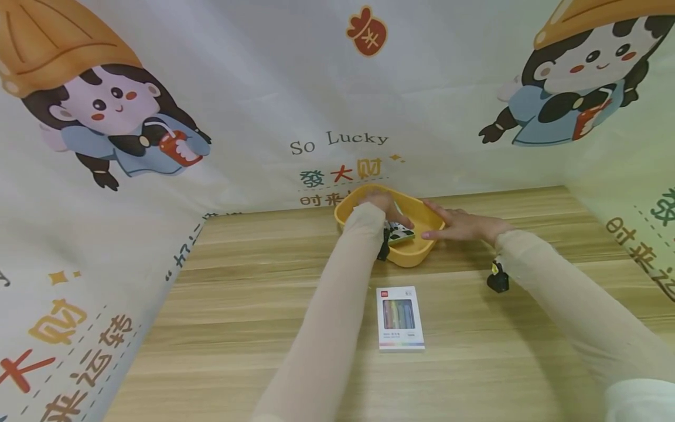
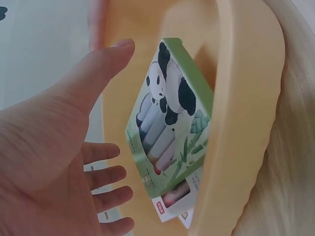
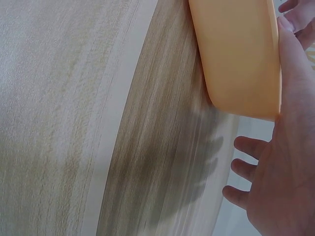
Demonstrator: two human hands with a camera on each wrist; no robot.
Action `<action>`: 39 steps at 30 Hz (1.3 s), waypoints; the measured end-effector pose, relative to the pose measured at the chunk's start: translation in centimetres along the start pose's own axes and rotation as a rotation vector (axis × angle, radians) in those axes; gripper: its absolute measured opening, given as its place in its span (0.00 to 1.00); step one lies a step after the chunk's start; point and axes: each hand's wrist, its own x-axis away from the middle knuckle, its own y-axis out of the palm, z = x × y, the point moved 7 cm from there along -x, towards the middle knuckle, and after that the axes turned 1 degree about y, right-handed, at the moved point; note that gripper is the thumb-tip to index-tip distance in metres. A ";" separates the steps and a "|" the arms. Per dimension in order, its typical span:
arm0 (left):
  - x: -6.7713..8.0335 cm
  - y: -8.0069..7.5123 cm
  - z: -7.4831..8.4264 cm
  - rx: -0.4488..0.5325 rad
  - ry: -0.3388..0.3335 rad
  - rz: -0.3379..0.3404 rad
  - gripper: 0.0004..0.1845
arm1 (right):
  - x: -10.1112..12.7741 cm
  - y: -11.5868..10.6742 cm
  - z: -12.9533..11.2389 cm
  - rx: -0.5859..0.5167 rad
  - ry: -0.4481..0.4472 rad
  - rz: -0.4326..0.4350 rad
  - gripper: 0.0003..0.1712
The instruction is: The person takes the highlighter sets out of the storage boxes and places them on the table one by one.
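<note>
Two boxes [image 2: 170, 123] in yellow tray [image 1: 419, 251]

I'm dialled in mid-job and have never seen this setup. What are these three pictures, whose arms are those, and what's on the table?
No machine here: a person works with two bare hands. The wide picture comes from a camera on their head; the other two come from cameras on each wrist.

On the wooden table stands a yellow tray. Inside it lies a green panda box of pens on top of another pack. A white box of colored pens lies on the table nearer the person.

The left hand is open over the tray and holds nothing. The right hand is open too, its thumb against the tray's outer rim.
</note>
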 end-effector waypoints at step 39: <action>-0.7 1.5 1.0 -0.124 -0.074 -0.100 0.53 | 0.0 0.1 0.3 -0.021 -0.016 0.004 0.56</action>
